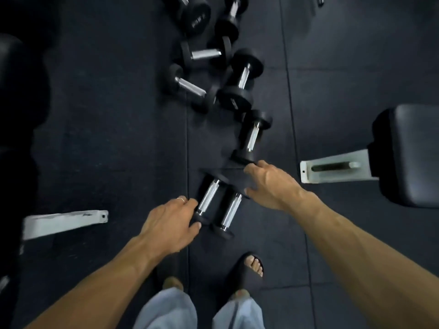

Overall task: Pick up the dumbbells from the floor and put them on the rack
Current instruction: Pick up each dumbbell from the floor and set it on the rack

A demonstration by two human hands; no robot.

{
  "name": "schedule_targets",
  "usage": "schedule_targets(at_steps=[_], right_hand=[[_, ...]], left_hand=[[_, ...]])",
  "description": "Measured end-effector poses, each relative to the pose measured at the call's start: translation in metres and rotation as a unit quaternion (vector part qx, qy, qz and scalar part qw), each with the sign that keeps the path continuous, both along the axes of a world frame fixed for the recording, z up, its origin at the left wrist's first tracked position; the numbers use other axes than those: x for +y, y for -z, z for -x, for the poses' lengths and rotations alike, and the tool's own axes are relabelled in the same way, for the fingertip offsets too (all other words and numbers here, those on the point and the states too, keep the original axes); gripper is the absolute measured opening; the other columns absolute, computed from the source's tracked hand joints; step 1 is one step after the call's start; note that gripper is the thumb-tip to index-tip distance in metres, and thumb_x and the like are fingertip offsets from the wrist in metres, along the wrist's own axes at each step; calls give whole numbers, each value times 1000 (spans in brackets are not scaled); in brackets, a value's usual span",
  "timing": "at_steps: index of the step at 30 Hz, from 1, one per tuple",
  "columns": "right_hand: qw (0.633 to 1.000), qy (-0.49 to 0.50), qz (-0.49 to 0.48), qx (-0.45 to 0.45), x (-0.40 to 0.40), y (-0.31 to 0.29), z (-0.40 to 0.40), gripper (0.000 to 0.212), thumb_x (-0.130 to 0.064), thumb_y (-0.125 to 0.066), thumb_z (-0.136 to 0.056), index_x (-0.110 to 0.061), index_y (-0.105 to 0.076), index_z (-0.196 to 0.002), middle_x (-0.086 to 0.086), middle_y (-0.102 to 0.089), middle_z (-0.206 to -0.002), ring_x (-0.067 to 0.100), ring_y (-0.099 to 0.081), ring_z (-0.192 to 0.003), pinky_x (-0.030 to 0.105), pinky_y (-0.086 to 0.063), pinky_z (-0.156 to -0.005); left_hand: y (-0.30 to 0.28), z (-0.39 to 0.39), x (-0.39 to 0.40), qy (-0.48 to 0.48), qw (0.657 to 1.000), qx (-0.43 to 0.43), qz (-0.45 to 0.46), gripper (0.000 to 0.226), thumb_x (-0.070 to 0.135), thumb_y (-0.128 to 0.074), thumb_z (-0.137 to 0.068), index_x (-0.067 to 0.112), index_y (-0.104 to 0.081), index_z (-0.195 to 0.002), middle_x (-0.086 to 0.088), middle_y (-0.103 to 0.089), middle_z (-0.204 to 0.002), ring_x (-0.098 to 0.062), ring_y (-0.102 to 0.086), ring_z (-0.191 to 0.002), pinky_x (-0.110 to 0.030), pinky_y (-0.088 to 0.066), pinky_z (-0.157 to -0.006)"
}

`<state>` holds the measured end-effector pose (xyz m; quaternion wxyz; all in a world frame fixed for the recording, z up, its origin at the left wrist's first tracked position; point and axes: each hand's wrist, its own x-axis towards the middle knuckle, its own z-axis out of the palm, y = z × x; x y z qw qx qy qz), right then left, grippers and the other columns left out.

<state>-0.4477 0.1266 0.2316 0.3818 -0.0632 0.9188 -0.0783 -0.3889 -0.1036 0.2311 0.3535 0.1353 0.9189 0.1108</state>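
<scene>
Two small dumbbells lie side by side on the floor — my left hand cups a near end, right hand the far ends, fingers curled. Heavy, rigid — likely best gripped at the chrome handles.

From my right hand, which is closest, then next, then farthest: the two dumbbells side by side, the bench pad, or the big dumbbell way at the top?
From the right hand:
1. Paired dumbbells, just left, touching it.
2. Bench pad, off to the right.
3. Big dumbbell, top edge, farthest.
</scene>
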Motion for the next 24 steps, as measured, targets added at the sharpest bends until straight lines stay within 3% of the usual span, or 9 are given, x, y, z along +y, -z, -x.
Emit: schedule_targets(at_steps=[7, 13, 18, 24], right_hand=[[993, 112, 31, -24, -14, 152, -8, 63, -34, -61, -90, -19, -32, -144, 9, -45, -133, 34, -51, -119, 41, -45, -91], [990, 127, 59, 15, -26, 251, 4, 62, -33, -65, -86, -21, -37, -139, 10, -46, -130, 33, -49, -118, 40, -47, -89], [992, 104, 69, 15, -26, 303, 9, 59, -30, -66, -85, -20, -41, -138, 11, -49, -125, 33, -54, -111, 38, -46, -87], [986, 91, 112, 87, -25, 324, 9, 36, -20, -64, -87, -15, -52, -120, 11, -60, -108, 36, -59, -99, 37, -43, -79]], left_hand=[[150, 25, 4, 27, 999, -26, -15, 46, 46, -52, -93, 19, -48, -129, 2, -55, -119, -19, -58, -108, -36, -51, -85], [256, 30, 6, -17, 997, -70, -37, 55, 45, -57, -91, 22, -38, -138, -1, -53, -124, -22, -59, -108, -37, -50, -86], [309, 16, 12, -26, 994, -105, -35, 58, 43, -63, -87, 21, -35, -133, -1, -55, -117, -22, -62, -95, -35, -49, -76], [337, 4, 20, -118, 980, -144, -69, 66, 18, -71, -82, 22, -29, -133, -1, -62, -94, -23, -63, -81, -41, -54, -76]])
